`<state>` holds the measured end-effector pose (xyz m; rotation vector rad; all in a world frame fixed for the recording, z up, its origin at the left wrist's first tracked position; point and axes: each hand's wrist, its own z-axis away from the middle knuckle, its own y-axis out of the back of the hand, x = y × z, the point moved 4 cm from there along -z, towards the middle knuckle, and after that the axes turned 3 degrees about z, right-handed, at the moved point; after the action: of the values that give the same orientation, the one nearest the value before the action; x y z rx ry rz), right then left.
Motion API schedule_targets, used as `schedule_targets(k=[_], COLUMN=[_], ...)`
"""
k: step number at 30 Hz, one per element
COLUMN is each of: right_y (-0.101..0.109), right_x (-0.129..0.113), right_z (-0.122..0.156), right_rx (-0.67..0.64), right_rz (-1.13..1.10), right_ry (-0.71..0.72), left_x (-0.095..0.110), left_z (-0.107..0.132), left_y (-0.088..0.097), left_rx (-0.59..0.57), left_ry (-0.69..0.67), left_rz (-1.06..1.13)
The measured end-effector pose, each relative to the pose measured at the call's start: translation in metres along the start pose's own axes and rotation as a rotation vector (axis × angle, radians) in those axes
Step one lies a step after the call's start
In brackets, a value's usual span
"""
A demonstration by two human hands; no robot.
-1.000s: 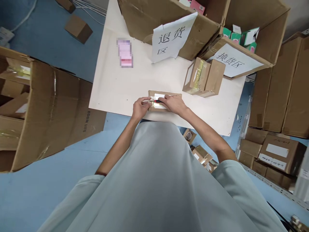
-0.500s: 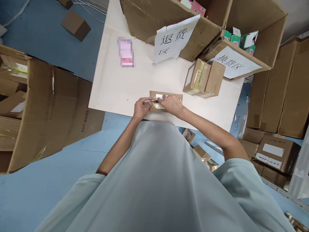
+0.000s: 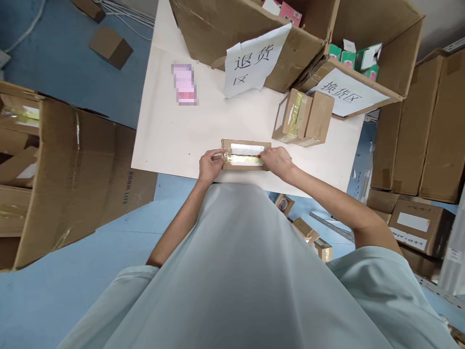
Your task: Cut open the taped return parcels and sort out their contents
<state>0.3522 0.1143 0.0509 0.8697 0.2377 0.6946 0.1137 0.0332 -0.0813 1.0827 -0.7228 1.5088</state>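
Observation:
A small flat cardboard box (image 3: 245,145) with a white label and a shiny tape strip along its top lies near the front edge of the white table (image 3: 170,135). My left hand (image 3: 209,165) grips the box's left end, fingers curled on it. At the box's right end, my right hand (image 3: 278,162) is closed around a small red-tipped tool (image 3: 259,156) whose tip rests on the tape.
A taped brown parcel (image 3: 304,118) stands behind the box to the right. Two big open cartons (image 3: 254,34) with paper signs (image 3: 254,60) fill the back of the table. A large carton (image 3: 72,165) stands on the blue floor at left, stacked boxes (image 3: 417,145) at right.
My right hand has slid with the tool from the box's left part to its right end, uncovering the tape strip and label. My left hand has stayed at the left end.

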Motion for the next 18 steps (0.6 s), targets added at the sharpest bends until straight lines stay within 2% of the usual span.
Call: schedule_targets(k=[3,5,9,13,18], right_y=[-0.019,-0.029,-0.042,-0.057,-0.1], right_x=[0.038,0.051,0.059,0.069,0.076], right_z=[0.021,0.028,0.026,0.022,0.023], right_rx=[0.01,0.008,0.056,0.113,0.231], right_rz=[-0.03,-0.01,-0.001,-0.109,-0.431], right_ry=[-0.062,-0.08,-0.097,-0.121,-0.145], left_x=[0.0,0.001,0.006,0.01,0.013], left_z=[0.001,0.002,0.001,-0.001,-0.001], left_y=[-0.002,-0.003,-0.005,-0.005,-0.001], left_rx=[0.006,0.011,0.008,0.0,-0.013], left_ry=[0.004,-0.001,-0.028,-0.039,-0.029], left_rz=[0.001,-0.013,-0.053,-0.099,-0.122])
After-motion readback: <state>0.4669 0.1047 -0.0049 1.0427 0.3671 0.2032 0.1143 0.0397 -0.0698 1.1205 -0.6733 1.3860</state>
